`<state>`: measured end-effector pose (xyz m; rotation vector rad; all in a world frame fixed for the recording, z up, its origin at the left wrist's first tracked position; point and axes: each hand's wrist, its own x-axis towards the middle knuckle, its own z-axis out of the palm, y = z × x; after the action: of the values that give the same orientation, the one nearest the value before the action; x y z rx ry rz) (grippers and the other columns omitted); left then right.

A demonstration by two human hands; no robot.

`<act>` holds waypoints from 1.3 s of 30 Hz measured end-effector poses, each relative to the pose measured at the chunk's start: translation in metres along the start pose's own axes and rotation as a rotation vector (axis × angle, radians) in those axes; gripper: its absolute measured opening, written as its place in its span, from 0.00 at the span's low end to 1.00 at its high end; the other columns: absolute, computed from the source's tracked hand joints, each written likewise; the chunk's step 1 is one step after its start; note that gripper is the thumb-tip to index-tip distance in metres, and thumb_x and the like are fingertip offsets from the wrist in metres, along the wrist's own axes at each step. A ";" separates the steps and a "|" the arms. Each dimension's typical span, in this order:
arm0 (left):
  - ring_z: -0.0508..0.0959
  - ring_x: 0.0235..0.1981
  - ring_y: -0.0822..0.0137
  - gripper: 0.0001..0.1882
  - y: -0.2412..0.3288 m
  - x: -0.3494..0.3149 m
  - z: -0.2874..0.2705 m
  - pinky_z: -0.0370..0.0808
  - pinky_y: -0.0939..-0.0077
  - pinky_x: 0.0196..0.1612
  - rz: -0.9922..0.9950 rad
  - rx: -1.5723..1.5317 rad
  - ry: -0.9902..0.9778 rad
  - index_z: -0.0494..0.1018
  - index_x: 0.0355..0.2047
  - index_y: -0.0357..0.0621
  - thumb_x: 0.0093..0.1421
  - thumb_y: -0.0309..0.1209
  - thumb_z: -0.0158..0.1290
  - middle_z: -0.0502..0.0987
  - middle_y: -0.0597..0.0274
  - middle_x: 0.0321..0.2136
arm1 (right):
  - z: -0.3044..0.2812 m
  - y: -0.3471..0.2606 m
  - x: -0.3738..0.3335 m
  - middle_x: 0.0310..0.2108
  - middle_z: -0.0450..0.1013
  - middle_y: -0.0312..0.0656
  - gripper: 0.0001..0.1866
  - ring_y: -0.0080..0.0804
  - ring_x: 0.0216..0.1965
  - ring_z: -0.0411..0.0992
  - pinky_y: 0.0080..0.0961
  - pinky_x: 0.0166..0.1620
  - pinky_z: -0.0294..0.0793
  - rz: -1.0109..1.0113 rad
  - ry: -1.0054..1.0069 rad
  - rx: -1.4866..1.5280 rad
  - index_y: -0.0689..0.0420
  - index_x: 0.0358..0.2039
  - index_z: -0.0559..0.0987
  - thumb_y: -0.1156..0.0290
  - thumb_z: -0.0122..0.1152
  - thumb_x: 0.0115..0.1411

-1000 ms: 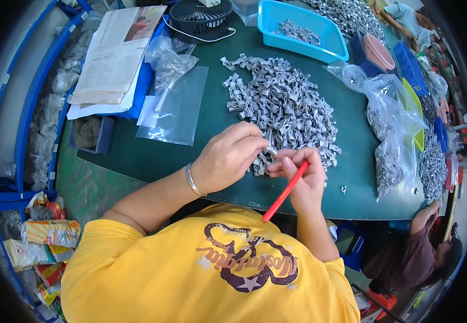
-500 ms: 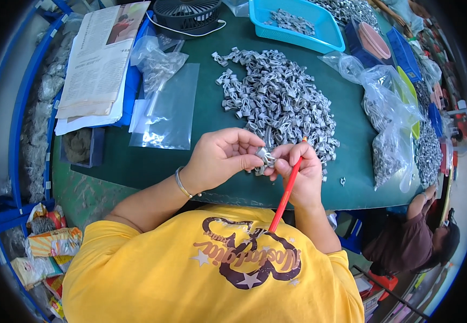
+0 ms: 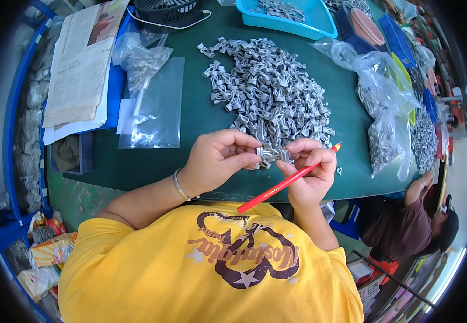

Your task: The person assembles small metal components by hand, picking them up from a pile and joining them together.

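Observation:
My left hand point(image 3: 220, 157) pinches a small grey metal part point(image 3: 260, 152) between thumb and fingertips. Facing it, my right hand point(image 3: 311, 169) grips another ribbed grey metal part point(image 3: 284, 155) by thumb and index finger. The looped ends of the parts meet between my hands, and whether they are linked I cannot make out. A red pencil point(image 3: 276, 189) is also tucked in my right hand, its tip pointing away to the right. Just beyond my fingers a large heap of similar looped metal parts point(image 3: 276, 89) lies on the green tabletop point(image 3: 201, 107).
Left of the heap lie a clear plastic bag point(image 3: 161, 116) and a newspaper point(image 3: 80, 70) on papers. A black fan point(image 3: 169, 9) and a turquoise basket point(image 3: 298, 27) stand at the back. Filled plastic bags point(image 3: 384, 116) line the right; beyond sits another person point(image 3: 406, 226).
The red pencil has swung from steep to a flatter slant in my right hand. My fingers have drawn slightly apart, showing two ribbed ends. The view has shifted a little.

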<state>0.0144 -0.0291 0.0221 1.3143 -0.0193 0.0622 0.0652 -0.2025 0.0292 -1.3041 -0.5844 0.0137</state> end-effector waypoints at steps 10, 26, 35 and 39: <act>0.69 0.19 0.77 0.13 -0.027 0.018 -0.007 0.67 0.86 0.17 0.069 0.082 -0.211 0.66 0.37 0.40 0.62 0.38 0.41 0.68 0.66 0.22 | -0.015 0.013 0.017 0.27 0.72 0.46 0.13 0.25 0.26 0.68 0.18 0.30 0.69 -0.117 -0.046 -0.447 0.59 0.21 0.62 0.88 0.56 0.49; 0.68 0.24 0.83 0.13 0.000 0.029 0.001 0.66 0.88 0.26 -0.074 0.174 0.123 0.72 0.34 0.38 0.47 0.25 0.59 0.70 0.71 0.22 | -0.016 0.006 0.044 0.31 0.72 0.48 0.10 0.26 0.25 0.72 0.18 0.28 0.75 0.377 0.122 0.102 0.59 0.25 0.62 0.86 0.53 0.52; 0.73 0.25 0.77 0.11 -0.001 0.026 0.006 0.69 0.84 0.29 -0.007 0.275 0.102 0.73 0.30 0.38 0.45 0.25 0.61 0.74 0.64 0.26 | -0.017 0.020 0.032 0.32 0.72 0.49 0.10 0.27 0.24 0.73 0.18 0.27 0.75 0.503 0.002 0.445 0.57 0.26 0.62 0.86 0.51 0.54; 0.73 0.25 0.76 0.11 0.003 0.026 0.008 0.69 0.84 0.28 0.127 0.295 0.086 0.73 0.29 0.38 0.44 0.23 0.61 0.75 0.63 0.25 | -0.014 0.031 0.022 0.35 0.70 0.49 0.13 0.27 0.29 0.72 0.18 0.32 0.75 0.459 -0.011 0.515 0.56 0.25 0.63 0.89 0.52 0.50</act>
<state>0.0407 -0.0348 0.0283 1.6034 -0.0205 0.2373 0.0990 -0.1989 0.0076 -0.9075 -0.2524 0.5180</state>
